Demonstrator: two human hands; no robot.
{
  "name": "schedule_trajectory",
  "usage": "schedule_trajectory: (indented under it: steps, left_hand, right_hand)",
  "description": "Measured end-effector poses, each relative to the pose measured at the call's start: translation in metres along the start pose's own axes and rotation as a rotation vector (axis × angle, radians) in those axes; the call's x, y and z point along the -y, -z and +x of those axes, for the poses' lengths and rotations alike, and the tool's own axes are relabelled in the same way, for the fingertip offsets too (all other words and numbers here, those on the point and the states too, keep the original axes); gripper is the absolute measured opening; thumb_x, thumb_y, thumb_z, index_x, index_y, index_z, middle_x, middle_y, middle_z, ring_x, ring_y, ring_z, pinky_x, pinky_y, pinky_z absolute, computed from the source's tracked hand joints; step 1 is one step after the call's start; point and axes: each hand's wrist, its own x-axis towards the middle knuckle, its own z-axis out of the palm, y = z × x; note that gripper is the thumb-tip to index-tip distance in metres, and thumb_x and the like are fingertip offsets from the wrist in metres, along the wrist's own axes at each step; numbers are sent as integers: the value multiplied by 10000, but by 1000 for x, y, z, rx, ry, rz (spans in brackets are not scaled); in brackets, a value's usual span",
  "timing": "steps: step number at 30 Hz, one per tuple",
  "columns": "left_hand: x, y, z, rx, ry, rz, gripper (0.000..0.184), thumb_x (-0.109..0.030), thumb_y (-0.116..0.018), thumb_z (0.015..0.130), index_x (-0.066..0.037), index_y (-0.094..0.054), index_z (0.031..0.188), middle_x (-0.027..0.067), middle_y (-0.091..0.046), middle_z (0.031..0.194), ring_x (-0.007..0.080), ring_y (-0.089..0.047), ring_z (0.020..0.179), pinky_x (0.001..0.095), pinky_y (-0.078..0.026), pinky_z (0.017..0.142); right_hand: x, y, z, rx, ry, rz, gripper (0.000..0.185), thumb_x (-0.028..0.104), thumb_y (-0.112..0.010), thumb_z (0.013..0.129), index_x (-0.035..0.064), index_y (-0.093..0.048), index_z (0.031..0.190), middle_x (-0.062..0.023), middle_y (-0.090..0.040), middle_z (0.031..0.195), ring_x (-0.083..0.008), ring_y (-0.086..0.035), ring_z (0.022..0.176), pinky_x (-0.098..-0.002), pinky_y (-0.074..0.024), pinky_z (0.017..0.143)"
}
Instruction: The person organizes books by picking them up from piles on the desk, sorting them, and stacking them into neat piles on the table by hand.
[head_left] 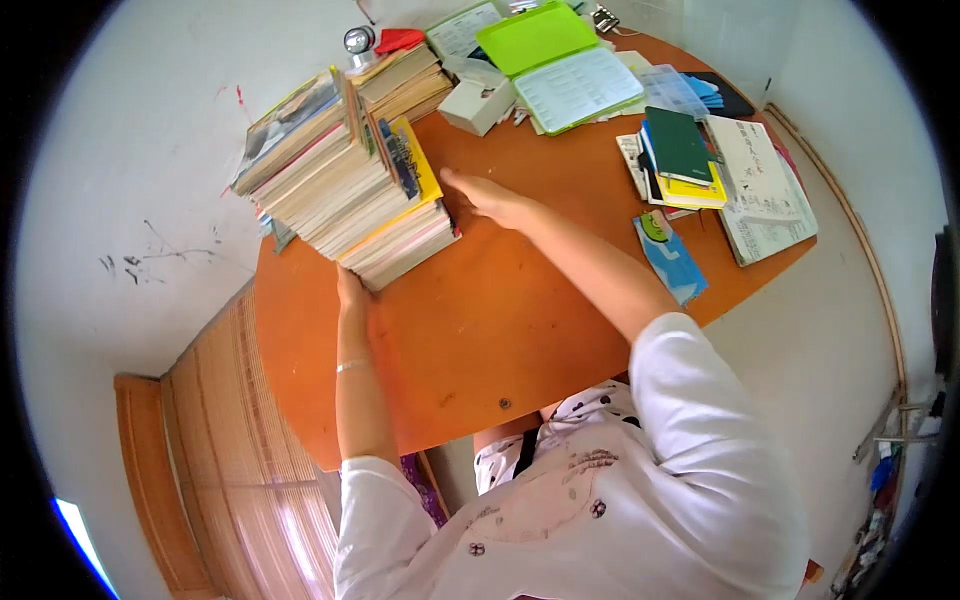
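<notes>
A tall stack of books [340,180] stands at the left back of the orange table, its page edges facing me, with a yellow-covered book [418,165] at its right side. My left hand [349,290] is at the stack's lower left end, its fingers partly hidden by the books. Just right of the stack, my right hand [482,196] has its fingers stretched out, with a small gap to the books and nothing held.
Behind are more books [405,80], a white box [476,100] and an open green case [578,88]. At the right lie a dark green book [678,146], open papers [755,185] and a blue packet [670,257]. The table [450,340] has a curved left edge.
</notes>
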Motion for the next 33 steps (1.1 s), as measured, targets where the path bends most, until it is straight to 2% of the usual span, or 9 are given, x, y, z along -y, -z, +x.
schedule_trajectory:
  steps: [4, 5, 7, 9, 12, 16, 20, 27, 33]
  left_hand:
    - [-29, -5, -86, 172, -37, 102, 690, -556, -272, 985, -39, -292, 1441, 130, -325, 1467, 235, -288, 1354, 360, -214, 1127]
    - [-32, 5, -103, 271, 40, 13, 731, -543, -305, 985, -19, -201, 1483, 122, -215, 1541, 237, -171, 1427, 351, -124, 1163]
    - [-39, 10, -138, 275, 67, 79, 698, -511, -332, 987, -6, -247, 1462, 140, -291, 1501, 247, -250, 1392, 361, -172, 1149]
    - [-41, 7, -162, 273, 90, 141, 666, -479, -359, 990, 7, -294, 1441, 158, -368, 1461, 257, -329, 1358, 370, -220, 1134]
    - [-39, -8, -193, 110, 239, -2, 521, -352, -450, 982, 34, -437, 1330, 162, -538, 1299, 241, -508, 1193, 364, -339, 1059]
    - [-36, -48, -221, 370, 141, 124, 346, -202, -506, 956, 34, -537, 1207, 142, -614, 1166, 200, -583, 1041, 326, -411, 971]
    - [-34, -71, -239, 397, 86, 107, 359, -181, -503, 957, 61, -516, 1222, 156, -602, 1173, 205, -573, 1071, 307, -410, 970]
    - [-17, -66, -258, 408, 83, -71, 375, -176, -502, 956, 68, -489, 1240, 156, -605, 1146, 216, -572, 1069, 315, -398, 982]
    - [-13, -85, -264, 277, -1, -62, 333, -148, -510, 951, 56, -509, 1214, 141, -613, 1134, 199, -574, 1061, 314, -404, 984]
  right_hand:
    - [40, 95, -91, 211, 204, -580, 566, 402, -652, 877, 0, -560, 1264, -162, -443, 1413, -225, -440, 1291, -346, -389, 1031]
    - [58, 119, -124, 70, 233, -635, 488, 353, -686, 857, 5, -613, 1192, -146, -542, 1313, -222, -523, 1209, -330, -440, 977]
    - [63, 187, -160, -383, 273, -722, 417, 321, -685, 857, 2, -644, 1121, -127, -656, 1100, -226, -631, 1015, -323, -502, 854]
    - [67, 242, -186, -830, 239, -1232, 613, 544, -617, 825, -25, -665, 1047, -213, -658, 1033, -342, -641, 938, -415, -495, 799]
    - [60, 281, -183, -727, -371, -1181, 917, 802, -460, 735, -58, -690, 954, -213, -688, 861, -345, -666, 840, -419, -490, 771]
    - [54, 277, -159, -733, -279, -1254, 941, 860, -383, 718, -14, -720, 815, -221, -685, 835, -351, -667, 846, -414, -498, 792]
    - [56, 257, -145, -631, -138, -1202, 856, 833, -453, 705, 120, -681, 1122, -183, -673, 1066, -328, -633, 1016, -401, -473, 883]
    - [56, 269, -112, -517, -245, -1153, 1016, 840, -532, 627, 53, -575, 1269, -188, -618, 1205, -319, -587, 1130, -392, -456, 931]
    - [82, 185, -128, -339, -239, -1160, 1047, 836, -596, 574, 55, -567, 1272, -205, -604, 1217, -321, -596, 1111, -388, -465, 921]
